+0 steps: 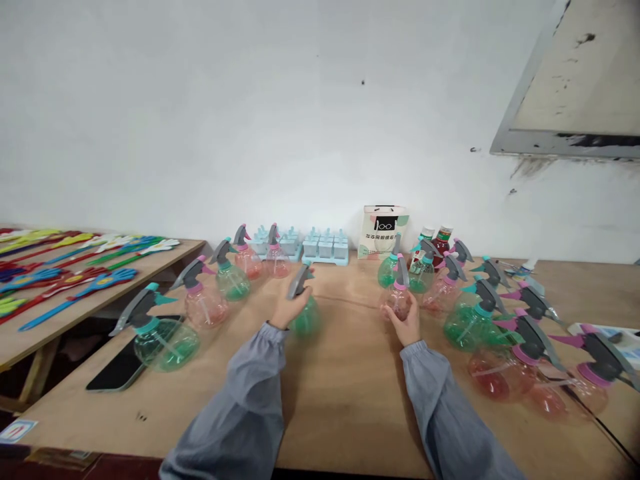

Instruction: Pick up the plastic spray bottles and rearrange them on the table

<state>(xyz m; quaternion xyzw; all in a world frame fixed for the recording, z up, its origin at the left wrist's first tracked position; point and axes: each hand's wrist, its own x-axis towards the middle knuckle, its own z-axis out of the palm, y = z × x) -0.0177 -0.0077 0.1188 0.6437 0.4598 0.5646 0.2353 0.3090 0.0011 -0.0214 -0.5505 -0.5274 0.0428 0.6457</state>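
In the middle of the table, my left hand (293, 308) is closed around the neck and grey trigger head of a green spray bottle (306, 319), slightly blurred. My right hand (407, 324) grips the round body of a pink spray bottle (397, 301), its grey head upright. Close to the right hand, more spray bottles stand in a cluster, among them a green one (467, 327) and a pink one (500, 373). Left of my left hand is a row with a pink bottle (206, 308) and a large green bottle (167, 343).
A black phone (115, 367) lies under the left green bottle. Against the wall stand light blue ice-pop moulds (326, 248), a paper bag (381, 233) and red-filled bottles (442, 245). Colourful hand-shaped items (100, 280) cover another table at left. A metal box (575, 87) hangs upper right.
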